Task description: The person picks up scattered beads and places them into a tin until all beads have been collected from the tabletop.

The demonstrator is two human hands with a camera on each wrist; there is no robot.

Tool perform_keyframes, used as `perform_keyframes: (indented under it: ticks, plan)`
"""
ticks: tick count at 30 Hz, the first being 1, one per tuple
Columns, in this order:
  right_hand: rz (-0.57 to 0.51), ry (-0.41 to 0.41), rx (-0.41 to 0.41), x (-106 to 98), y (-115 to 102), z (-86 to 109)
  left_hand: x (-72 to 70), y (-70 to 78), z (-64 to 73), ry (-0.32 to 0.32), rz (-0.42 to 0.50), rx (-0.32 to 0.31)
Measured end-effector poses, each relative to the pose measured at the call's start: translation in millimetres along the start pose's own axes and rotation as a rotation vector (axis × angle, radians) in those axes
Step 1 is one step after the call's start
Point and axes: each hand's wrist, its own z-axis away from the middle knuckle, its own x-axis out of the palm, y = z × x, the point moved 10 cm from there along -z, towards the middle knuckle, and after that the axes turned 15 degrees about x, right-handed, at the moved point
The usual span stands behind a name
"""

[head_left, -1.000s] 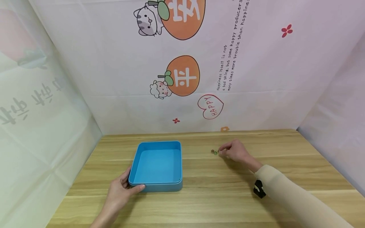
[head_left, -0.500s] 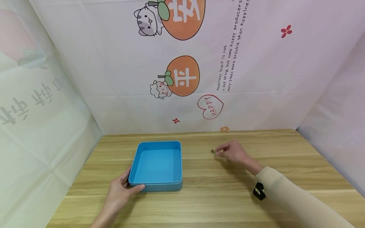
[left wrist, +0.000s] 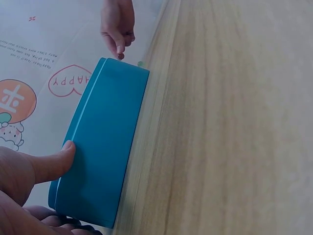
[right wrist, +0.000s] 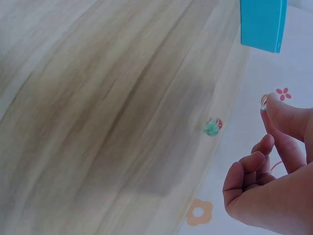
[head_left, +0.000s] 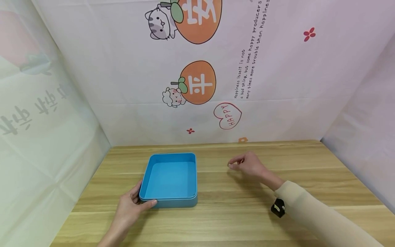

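A square, lidless blue box (head_left: 171, 178) stands on the table, its inside bare. My left hand (head_left: 131, 207) grips its near left corner. In the left wrist view the left thumb (left wrist: 56, 164) lies against the box's side wall, with the other fingers around the corner. To the right of the box, my right hand (head_left: 248, 166) pinches a small glass marble (right wrist: 264, 102) between thumb and forefinger. Below that marble, in the right wrist view, a green marble (right wrist: 212, 129) lies on the wood close beside a reddish one (right wrist: 219, 123). In the head view the right hand covers these two.
The wood-grain table (head_left: 216, 219) meets a printed white cloth (head_left: 139, 120) along its back edge. More cloth hangs at the left and right sides. A black device (head_left: 278, 208) is at the right wrist, below the beige sleeve (head_left: 321, 212).
My right hand has shifted a little to the left over the marbles, which were visible beside its fingertips earlier in the head view. The left hand and the blue box have stayed put.
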Motion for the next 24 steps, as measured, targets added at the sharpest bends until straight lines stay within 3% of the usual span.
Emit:
perform_keyframes:
  ticks: [24]
  plan:
    - [-0.083,-0.034,-0.027,6.9,-30.9,12.2,-0.7,0.8,0.7,0.005,-0.003,0.006]
